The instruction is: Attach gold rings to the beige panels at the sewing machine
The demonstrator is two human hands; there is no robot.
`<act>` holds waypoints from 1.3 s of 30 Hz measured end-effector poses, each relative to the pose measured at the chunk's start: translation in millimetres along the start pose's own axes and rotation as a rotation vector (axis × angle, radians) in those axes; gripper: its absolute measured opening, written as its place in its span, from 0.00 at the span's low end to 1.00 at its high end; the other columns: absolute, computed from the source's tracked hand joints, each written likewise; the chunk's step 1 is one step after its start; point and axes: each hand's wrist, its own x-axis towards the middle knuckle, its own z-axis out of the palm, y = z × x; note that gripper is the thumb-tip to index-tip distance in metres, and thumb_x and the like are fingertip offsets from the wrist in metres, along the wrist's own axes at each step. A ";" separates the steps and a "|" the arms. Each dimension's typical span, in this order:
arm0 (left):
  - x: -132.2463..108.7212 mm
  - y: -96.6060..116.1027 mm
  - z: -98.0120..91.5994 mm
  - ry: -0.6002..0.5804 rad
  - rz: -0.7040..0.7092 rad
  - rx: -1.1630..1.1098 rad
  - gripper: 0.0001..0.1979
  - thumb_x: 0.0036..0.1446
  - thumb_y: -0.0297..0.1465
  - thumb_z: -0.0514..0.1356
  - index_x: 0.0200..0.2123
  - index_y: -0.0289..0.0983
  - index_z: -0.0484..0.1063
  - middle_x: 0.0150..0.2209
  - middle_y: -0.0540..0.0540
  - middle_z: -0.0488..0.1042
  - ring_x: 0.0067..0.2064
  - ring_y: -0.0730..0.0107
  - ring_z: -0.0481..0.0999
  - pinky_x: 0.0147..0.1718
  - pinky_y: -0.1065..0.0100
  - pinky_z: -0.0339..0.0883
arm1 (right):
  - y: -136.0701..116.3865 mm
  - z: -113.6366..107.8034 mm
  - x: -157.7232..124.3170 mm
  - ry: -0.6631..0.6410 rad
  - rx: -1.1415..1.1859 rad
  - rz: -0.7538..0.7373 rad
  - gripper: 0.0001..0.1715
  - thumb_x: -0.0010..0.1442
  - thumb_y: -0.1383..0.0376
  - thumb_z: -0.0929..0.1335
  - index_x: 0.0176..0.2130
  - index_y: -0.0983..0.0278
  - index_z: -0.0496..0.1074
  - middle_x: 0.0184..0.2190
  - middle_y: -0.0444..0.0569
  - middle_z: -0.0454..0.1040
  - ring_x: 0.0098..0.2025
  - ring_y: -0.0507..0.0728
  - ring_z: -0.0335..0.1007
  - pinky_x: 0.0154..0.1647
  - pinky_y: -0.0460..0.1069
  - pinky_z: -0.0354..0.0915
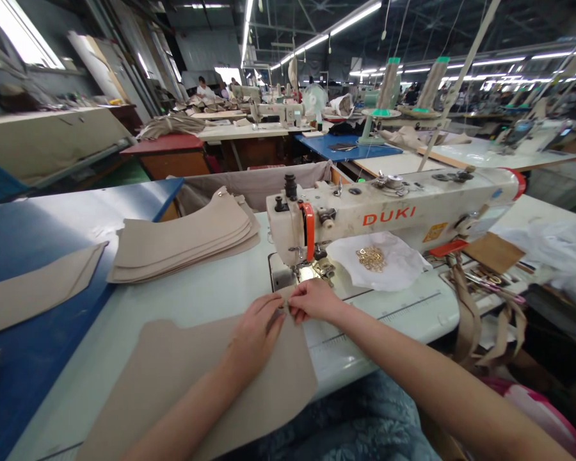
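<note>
A large beige fabric panel (182, 365) lies flat on the pale sewing table, its upper corner close to the needle area of the white sewing machine (345, 221). My left hand (256, 330) rests on the panel, fingers bent and pinching at its upper edge. Right beside it, my right hand (317, 301) is closed in a pinch at the same corner, just in front of the lit presser foot (300, 272). What sits between the fingertips is small and mostly hidden. Behind the right hand, a white cloth (403, 259) holds a pile of gold-coloured metal rings (371, 258).
A stack of beige panels (182, 240) lies left of the machine. More pieces (43, 288) rest on a blue table (139, 198). Beige straps (468, 314) hang over the right edge, near scissors (489, 282). Thread cones (388, 86) stand behind.
</note>
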 end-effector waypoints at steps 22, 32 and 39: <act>22.1 1.3 10.2 0.033 0.183 0.144 0.10 0.57 0.24 0.50 0.29 0.39 0.70 0.30 0.46 0.77 0.34 0.66 0.76 0.37 0.65 0.72 | 15.5 -28.8 -47.7 0.097 -0.695 -0.422 0.09 0.59 0.73 0.63 0.35 0.65 0.73 0.37 0.52 0.74 0.43 0.58 0.68 0.46 0.51 0.61; 22.2 -0.4 9.9 0.021 0.201 0.130 0.10 0.59 0.25 0.50 0.30 0.38 0.70 0.31 0.46 0.77 0.35 0.66 0.75 0.37 0.65 0.71 | 38.6 -31.6 -72.5 -0.016 -1.273 -1.026 0.09 0.65 0.67 0.62 0.42 0.66 0.70 0.39 0.51 0.71 0.45 0.58 0.63 0.50 0.53 0.61; 22.6 -3.0 8.2 -0.033 0.214 0.147 0.11 0.61 0.26 0.49 0.31 0.38 0.70 0.32 0.47 0.77 0.35 0.67 0.74 0.37 0.66 0.70 | 40.2 -15.5 -48.5 0.121 -1.143 -1.049 0.07 0.64 0.69 0.63 0.37 0.67 0.70 0.41 0.53 0.72 0.47 0.57 0.64 0.51 0.51 0.61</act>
